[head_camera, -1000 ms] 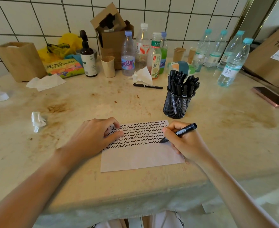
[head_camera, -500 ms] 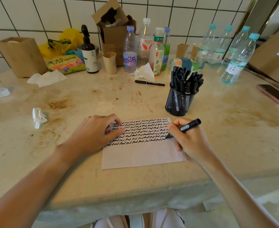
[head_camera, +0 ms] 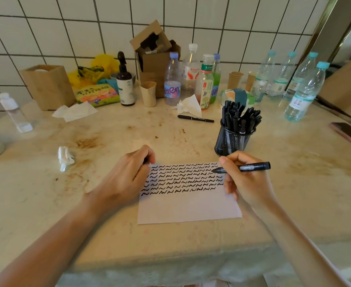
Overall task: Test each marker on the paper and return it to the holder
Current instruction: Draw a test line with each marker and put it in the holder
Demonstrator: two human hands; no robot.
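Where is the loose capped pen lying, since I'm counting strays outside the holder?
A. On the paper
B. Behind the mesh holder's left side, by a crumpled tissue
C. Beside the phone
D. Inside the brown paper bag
B: the pen lies flat on the table beyond the mesh holder, just in front of the tissue.

A stained counter (head_camera: 46, 183) was backed by a white tiled wall (head_camera: 67, 27), against which an opened cardboard box (head_camera: 154, 56) was stood at twelve o'clock with several plastic bottles (head_camera: 172, 79) clustered just beside it. A brown paper bag (head_camera: 48, 85) and a dark pump bottle (head_camera: 125, 83) were placed toward eleven o'clock. A crumpled tissue (head_camera: 65, 155) was left at nine o'clock, and a phone (head_camera: 350, 134) was laid at three o'clock.
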